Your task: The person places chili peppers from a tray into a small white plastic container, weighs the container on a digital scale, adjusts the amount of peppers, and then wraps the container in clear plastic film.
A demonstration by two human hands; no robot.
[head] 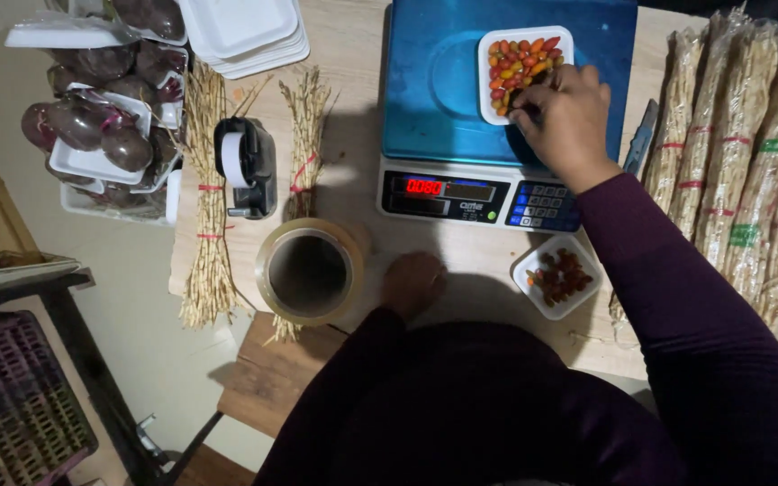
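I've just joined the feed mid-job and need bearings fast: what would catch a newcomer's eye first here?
The blue weighing scale at top centre, its red display lit, carries a white tray of small red and orange peppers that the right hand reaches into. The left hand rests on the table beside a large roll of clear tape. Wrapped bundles of pale stalks lie at right.

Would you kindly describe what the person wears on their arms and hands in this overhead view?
Both arms are covered by long, dark plum-purple sleeves of a soft, plain fabric that reach to the wrists. The right hand and left hand are bare: no gloves, and no rings, watch or bracelets can be seen. The sleeves carry no visible markings.
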